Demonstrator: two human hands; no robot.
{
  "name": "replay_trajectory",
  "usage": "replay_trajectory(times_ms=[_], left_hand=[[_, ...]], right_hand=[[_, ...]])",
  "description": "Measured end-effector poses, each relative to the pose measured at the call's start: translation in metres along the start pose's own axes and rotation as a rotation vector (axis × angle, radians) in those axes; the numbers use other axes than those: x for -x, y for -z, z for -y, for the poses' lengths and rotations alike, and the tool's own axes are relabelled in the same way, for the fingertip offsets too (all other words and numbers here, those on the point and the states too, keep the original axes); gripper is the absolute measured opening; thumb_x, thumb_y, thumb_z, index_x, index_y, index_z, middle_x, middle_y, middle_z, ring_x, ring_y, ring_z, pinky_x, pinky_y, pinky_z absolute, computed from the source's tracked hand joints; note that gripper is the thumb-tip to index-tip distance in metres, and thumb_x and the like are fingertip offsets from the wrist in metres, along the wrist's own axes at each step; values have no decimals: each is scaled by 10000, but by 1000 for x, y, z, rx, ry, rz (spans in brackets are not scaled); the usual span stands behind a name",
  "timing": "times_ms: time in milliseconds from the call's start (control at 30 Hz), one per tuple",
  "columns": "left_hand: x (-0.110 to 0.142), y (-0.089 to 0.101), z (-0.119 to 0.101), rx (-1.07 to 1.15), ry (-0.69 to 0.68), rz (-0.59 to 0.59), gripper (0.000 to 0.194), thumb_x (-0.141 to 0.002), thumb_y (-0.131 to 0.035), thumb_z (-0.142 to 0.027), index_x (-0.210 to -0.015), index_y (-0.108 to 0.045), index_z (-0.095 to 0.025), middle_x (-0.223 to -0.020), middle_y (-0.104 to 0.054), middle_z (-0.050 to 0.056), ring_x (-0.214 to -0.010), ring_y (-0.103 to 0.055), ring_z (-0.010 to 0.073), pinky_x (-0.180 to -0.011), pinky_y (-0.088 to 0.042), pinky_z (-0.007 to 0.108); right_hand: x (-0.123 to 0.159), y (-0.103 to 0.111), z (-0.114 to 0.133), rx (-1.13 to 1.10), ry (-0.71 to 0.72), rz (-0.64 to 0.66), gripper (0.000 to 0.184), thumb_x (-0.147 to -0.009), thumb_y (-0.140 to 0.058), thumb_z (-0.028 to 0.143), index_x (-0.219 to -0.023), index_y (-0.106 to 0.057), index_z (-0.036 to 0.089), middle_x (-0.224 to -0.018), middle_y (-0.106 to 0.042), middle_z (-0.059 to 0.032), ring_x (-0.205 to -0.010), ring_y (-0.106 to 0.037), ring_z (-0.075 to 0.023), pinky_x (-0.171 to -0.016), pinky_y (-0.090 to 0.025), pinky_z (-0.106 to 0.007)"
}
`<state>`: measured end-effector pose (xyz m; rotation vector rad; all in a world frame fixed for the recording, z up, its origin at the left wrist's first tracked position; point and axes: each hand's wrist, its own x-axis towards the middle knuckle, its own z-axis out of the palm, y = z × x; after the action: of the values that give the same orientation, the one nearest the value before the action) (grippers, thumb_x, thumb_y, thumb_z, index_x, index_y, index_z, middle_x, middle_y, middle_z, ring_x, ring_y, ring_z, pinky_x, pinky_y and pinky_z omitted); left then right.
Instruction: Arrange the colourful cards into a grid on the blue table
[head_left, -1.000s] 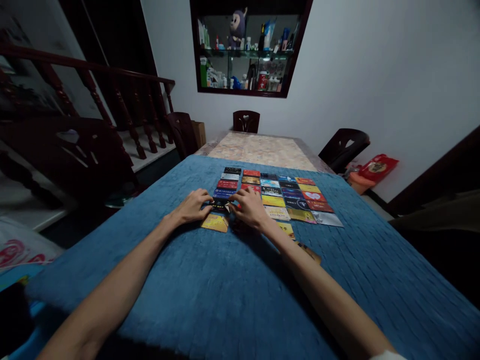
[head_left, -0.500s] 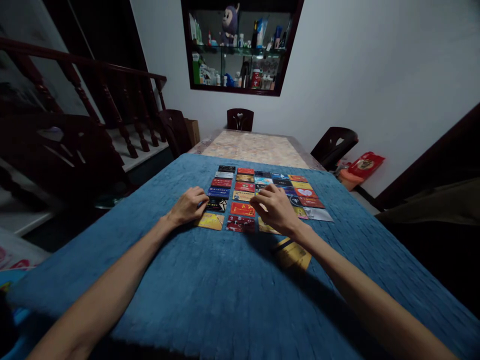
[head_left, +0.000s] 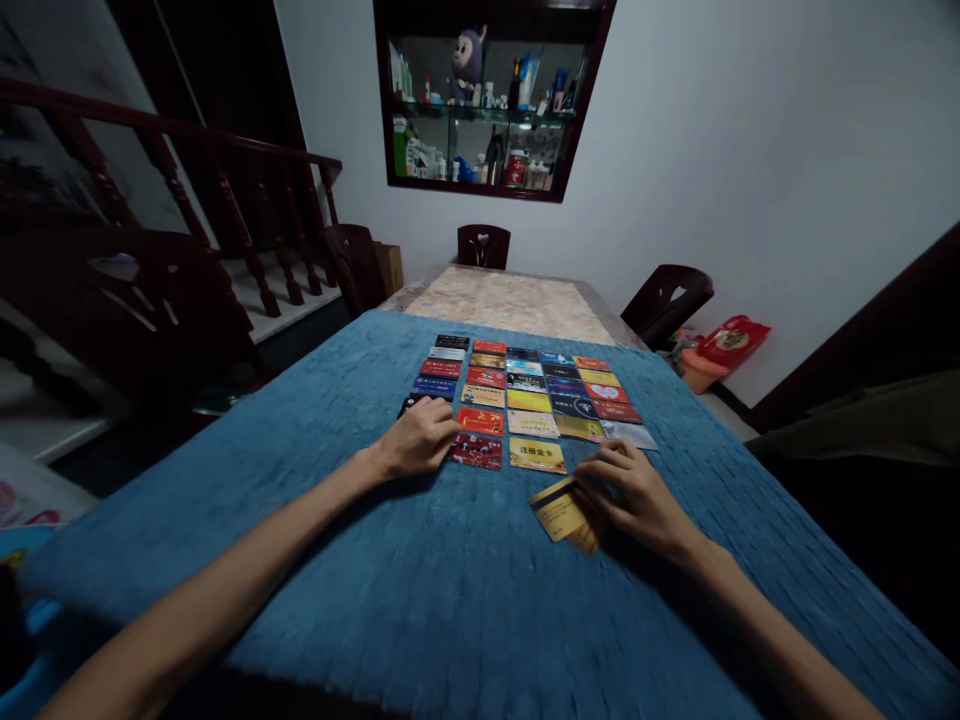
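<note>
Rows of colourful plastic cards lie face up on a blue cloth [head_left: 360,590]. My left hand [head_left: 420,440] rests at the lower left of the rows, fingers curled down, at the left end of a dark red card [head_left: 478,451]. What lies under its fingers is hidden. Lower right, my right hand [head_left: 626,490] pinches the edge of a gold card [head_left: 559,512] with a dark stripe. Another gold card [head_left: 586,538] shows partly beneath it. A yellow card [head_left: 538,455] with dark lettering lies just beyond, to the left of the right hand.
Past the cloth stretches the bare stone-patterned tabletop [head_left: 517,297]. Dark wooden chairs [head_left: 484,246] stand around the table. A wooden railing [head_left: 247,220] runs along the left. On the right, a red bag [head_left: 735,340] sits by an orange bin [head_left: 701,370].
My right hand has moved from the rows back toward me and right, onto the gold card, which is now turned. My left hand has slid right and slightly nearer, covering the lower-left yellow card.
</note>
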<state>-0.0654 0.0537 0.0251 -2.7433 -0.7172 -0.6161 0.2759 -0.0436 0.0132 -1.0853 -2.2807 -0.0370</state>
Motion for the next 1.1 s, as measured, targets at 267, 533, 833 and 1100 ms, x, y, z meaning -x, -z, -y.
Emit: replay_trajectory(times_ms=[267, 533, 833, 1100], left_hand=[[-26, -2, -54, 13, -65, 49, 197, -933, -470, -161, -868, -656, -143, -875, -641, 86, -838, -543, 205, -780, -384, 348], [-46, -6, -110, 124, -63, 83, 198, -904, -547, -291, -960, -645, -128, -964, -654, 101, -936, -545, 245, -829, -396, 385], [-37, -21, -129, 259, 27, 133, 453, -849, -635, -496, -1114, -624, -128, -1060, -624, 120, -1033, -521, 285, -883, -403, 442], [-39, -23, -126, 251, 25, 121, 395, -867, -611, -468, -1074, -638, -132, -1025, -637, 133, -1011, -530, 292, -863, -414, 439]], right_hand=[[5, -1, 3, -52, -17, 22, 158, -939, -565, 237, -1028, -697, 236, -989, -675, -87, -924, -544, -244, -814, -499, -446], [13, 2, 6, -56, -20, 98, 260, -925, -568, 241, -1155, -686, 267, -1108, -673, -94, -1009, -528, -264, -869, -500, -478], [9, 3, 18, -42, -22, 203, 227, -919, -562, 235, -1100, -697, 231, -1169, -680, -108, -1078, -506, -295, -899, -483, -520], [9, 2, 20, -77, -23, 222, 257, -900, -596, 253, -1140, -687, 241, -1160, -681, -116, -1095, -508, -307, -910, -480, -539]])
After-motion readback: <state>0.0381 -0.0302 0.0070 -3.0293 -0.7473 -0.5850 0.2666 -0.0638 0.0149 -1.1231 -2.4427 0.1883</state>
